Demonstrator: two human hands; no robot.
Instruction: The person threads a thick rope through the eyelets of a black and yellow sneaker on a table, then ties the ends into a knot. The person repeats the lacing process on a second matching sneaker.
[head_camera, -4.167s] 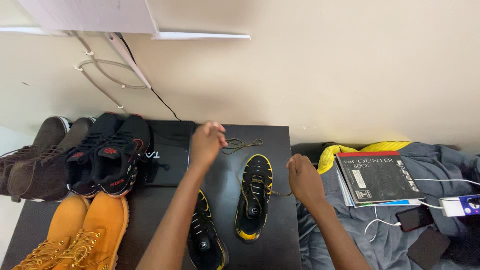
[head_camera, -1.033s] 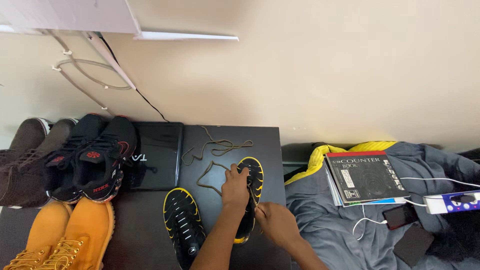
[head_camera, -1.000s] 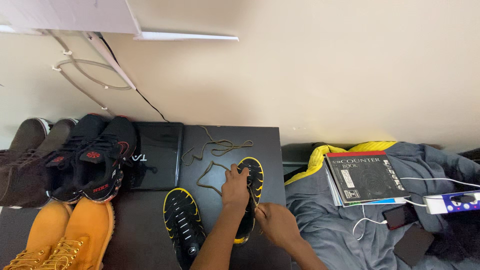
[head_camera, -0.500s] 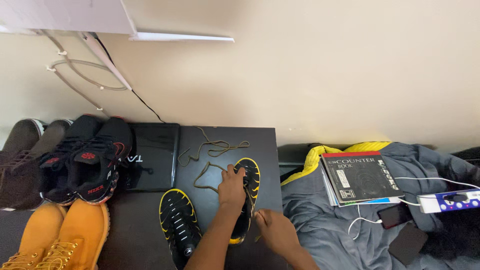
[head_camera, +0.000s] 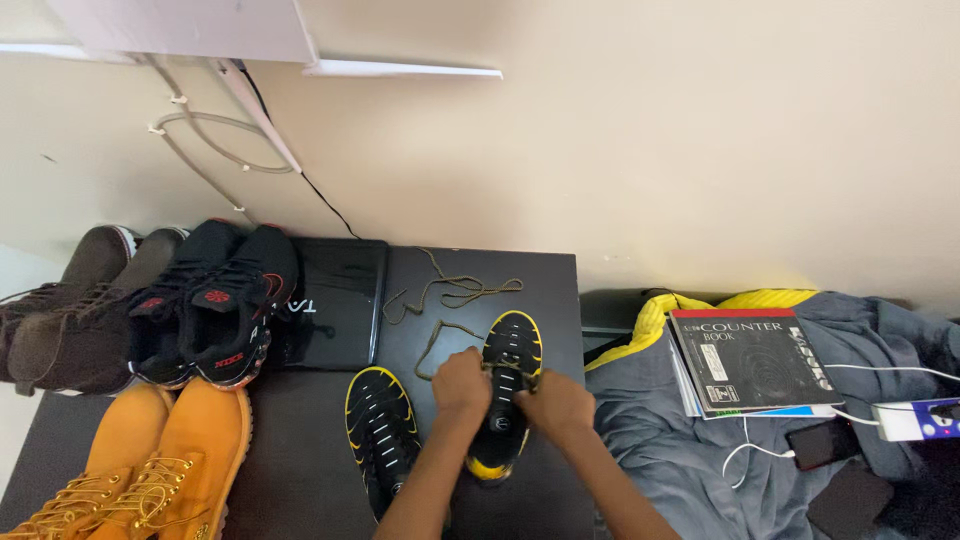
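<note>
1. Both hands were together over the black-and-yellow sneaker (head_camera: 510, 385), which stood on the black table (head_camera: 300, 470), toe toward 12 o'clock.
2. The left hand (head_camera: 461, 386) pressed on the left side of the shoe at mid-length, fingers closed on the lace area. The right hand (head_camera: 556, 404) was just beside it at 3 o'clock, also closed. Each hand seemed to pinch the lace, but the fingers hid the grip, so I cannot tell this for sure.
3. The brown lace (head_camera: 445, 330) ran out from under the left hand toward 11 o'clock and lay loose on the table. A second loose lace (head_camera: 460, 288) lay further at 12 o'clock, near the wall.
4. The matching sneaker (head_camera: 385, 440) lay at 8 o'clock from the hands, apart from them and untouched.
5. In my judgement, the step in hand was the threading of the lace through the eyelets.
6. The next move would call for a fine pinch on the lace tip and a steady shoe.
7. A black laptop (head_camera: 335, 300) rested at 10 o'clock.
</note>
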